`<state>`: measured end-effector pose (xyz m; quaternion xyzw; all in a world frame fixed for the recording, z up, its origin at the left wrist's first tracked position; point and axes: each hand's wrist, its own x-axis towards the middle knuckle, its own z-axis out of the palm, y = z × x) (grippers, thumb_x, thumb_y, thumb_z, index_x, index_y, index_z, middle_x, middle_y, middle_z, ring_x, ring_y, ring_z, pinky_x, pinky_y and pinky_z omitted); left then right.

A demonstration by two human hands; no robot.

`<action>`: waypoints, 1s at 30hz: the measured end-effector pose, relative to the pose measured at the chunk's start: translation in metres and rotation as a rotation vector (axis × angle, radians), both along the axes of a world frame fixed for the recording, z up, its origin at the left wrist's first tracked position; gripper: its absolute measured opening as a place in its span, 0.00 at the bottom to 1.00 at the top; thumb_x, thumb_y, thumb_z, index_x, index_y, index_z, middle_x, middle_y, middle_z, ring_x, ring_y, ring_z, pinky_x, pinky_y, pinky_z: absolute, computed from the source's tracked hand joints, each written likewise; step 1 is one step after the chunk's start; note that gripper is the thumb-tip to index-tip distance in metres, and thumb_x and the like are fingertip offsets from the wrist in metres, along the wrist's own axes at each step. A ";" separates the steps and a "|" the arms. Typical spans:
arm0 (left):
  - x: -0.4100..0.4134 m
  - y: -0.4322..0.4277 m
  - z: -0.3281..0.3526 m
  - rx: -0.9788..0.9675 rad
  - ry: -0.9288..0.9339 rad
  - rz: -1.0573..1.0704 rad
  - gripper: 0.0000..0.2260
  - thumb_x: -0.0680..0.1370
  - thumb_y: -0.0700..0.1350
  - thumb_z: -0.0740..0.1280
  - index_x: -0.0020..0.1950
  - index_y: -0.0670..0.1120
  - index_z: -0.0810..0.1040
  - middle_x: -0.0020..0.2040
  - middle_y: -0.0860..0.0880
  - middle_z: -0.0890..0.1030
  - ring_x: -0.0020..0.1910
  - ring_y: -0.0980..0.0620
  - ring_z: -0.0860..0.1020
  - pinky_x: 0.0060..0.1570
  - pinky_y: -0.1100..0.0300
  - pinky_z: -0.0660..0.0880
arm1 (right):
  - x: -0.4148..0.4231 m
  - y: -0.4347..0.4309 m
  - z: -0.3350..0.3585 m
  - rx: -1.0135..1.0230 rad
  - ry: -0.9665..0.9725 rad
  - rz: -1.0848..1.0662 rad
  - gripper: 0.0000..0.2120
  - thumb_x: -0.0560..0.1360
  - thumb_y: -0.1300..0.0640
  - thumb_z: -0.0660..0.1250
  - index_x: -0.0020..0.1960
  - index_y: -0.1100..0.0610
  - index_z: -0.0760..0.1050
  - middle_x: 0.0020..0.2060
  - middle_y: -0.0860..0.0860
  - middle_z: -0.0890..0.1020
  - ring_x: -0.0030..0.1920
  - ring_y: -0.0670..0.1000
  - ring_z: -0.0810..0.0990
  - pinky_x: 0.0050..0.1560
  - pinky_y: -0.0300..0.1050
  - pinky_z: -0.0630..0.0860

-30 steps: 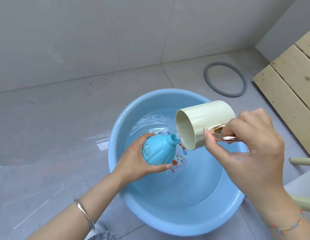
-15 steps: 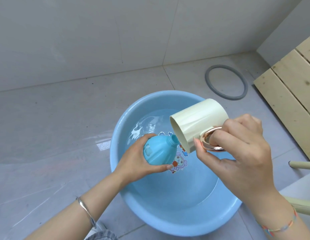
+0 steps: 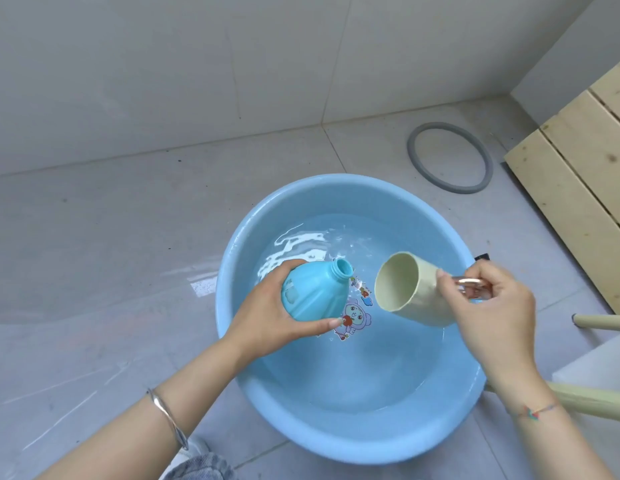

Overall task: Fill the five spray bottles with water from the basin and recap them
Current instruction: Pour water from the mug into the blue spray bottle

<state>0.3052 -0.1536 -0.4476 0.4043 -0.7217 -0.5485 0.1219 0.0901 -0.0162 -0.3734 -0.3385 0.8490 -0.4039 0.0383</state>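
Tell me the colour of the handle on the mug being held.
Shiny rose-gold metal handle on the pale cream cylindrical mug; head view shows it best.

The floor (image 3: pixel 93 254) at left and upper left of the frame offers wide passage up to the wall (image 3: pixel 163 81). Centre frame, the basin (image 3: pixel 370 445) blocks low routes; above its water (image 3: pixel 370 362) the bottle (image 3: pixel 312 296) and cup (image 3: pixel 428 306) stand apart, a gap between them. At right, wooden planks (image 3: pixel 578 209), a grey ring (image 3: pixel 413 157) and pale poles (image 3: pixel 603 322) crowd the floor.

Over the blue basin (image 3: pixel 336 441), left hand (image 3: pixel 267 320) grips an uncapped bottle (image 3: pixel 315 292); right hand (image 3: pixel 488 306) holds a tilted cup (image 3: pixel 405 289).
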 end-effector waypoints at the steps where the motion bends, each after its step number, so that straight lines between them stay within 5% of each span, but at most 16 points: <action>1: 0.000 0.000 0.000 -0.004 -0.004 0.000 0.37 0.54 0.70 0.77 0.60 0.65 0.70 0.54 0.66 0.78 0.55 0.63 0.77 0.58 0.55 0.76 | 0.002 0.002 -0.008 0.042 0.047 0.045 0.16 0.67 0.53 0.69 0.29 0.58 0.64 0.26 0.50 0.70 0.33 0.51 0.68 0.35 0.42 0.63; 8: -0.001 0.000 0.002 -0.014 -0.022 0.001 0.36 0.54 0.70 0.76 0.59 0.68 0.69 0.54 0.70 0.76 0.55 0.66 0.76 0.55 0.62 0.74 | 0.003 0.009 -0.045 0.254 0.218 0.232 0.22 0.66 0.65 0.76 0.30 0.53 0.62 0.26 0.47 0.65 0.33 0.55 0.65 0.37 0.45 0.56; 18: 0.000 0.000 0.003 -0.013 -0.022 0.001 0.37 0.55 0.70 0.77 0.60 0.67 0.69 0.55 0.68 0.77 0.56 0.65 0.76 0.56 0.61 0.75 | 0.004 0.011 -0.064 0.302 0.179 0.222 0.23 0.65 0.64 0.76 0.31 0.52 0.61 0.26 0.44 0.64 0.33 0.53 0.65 0.37 0.47 0.57; 26: 0.000 0.000 0.002 -0.016 -0.023 -0.002 0.36 0.55 0.70 0.77 0.59 0.70 0.67 0.56 0.69 0.76 0.57 0.66 0.75 0.58 0.61 0.74 | -0.001 0.014 -0.046 0.056 -0.181 -0.006 0.20 0.70 0.60 0.73 0.30 0.60 0.63 0.26 0.51 0.68 0.32 0.51 0.67 0.32 0.40 0.61; 30: 0.000 0.000 0.003 -0.020 -0.017 0.001 0.35 0.54 0.71 0.76 0.58 0.70 0.67 0.56 0.71 0.75 0.57 0.67 0.75 0.58 0.62 0.74 | 0.003 0.013 -0.024 -0.087 -0.302 -0.055 0.20 0.71 0.59 0.74 0.32 0.65 0.65 0.31 0.66 0.74 0.31 0.49 0.66 0.29 0.37 0.60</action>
